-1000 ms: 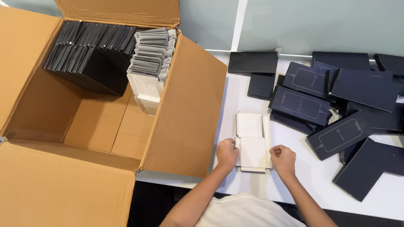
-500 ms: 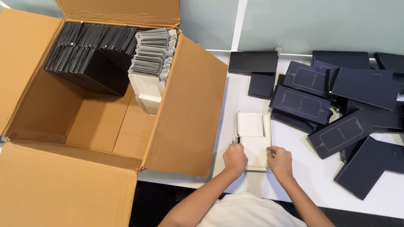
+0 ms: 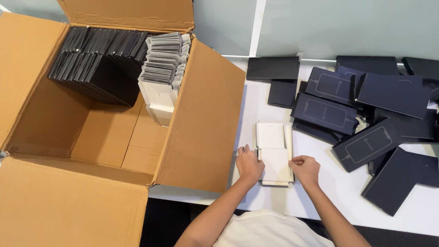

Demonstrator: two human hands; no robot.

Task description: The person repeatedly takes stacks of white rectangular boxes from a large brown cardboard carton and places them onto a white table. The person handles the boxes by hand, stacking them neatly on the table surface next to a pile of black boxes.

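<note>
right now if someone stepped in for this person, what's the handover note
Left hand: fingers pinch the left edge of the white folded card tray on the white table.
Right hand: fingers pinch the tray's right edge near its lower corner.
The tray lies flat, partly folded, between both hands.
Done: the open cardboard box holds a row of dark sleeves standing on edge and a row of white trays beside them.
Left: a loose pile of dark flat sleeves lies on the table to the right; much of the box floor is bare.
</note>
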